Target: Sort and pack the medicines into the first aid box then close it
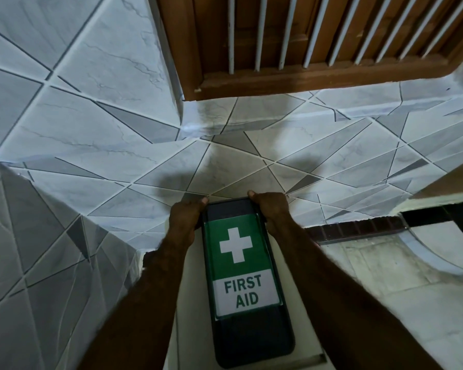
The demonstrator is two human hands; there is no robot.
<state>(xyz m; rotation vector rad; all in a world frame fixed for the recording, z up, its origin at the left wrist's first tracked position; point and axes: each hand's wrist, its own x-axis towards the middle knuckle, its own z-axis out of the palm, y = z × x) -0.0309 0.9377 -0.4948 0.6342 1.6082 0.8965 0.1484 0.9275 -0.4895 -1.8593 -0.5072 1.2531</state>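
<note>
Grey-and-white marbled tiles (96,108) with diagonal grout lines cover the walls. Far right: brown wooden window frame (318,73) with white bars (258,33). Lighting dim.

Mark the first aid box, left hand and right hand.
first aid box (242,265): head view, on the green label below the white cross.
left hand (184,222): head view, back of the hand at the box's far left corner.
right hand (271,208): head view, back of the hand at the far right corner.
</note>
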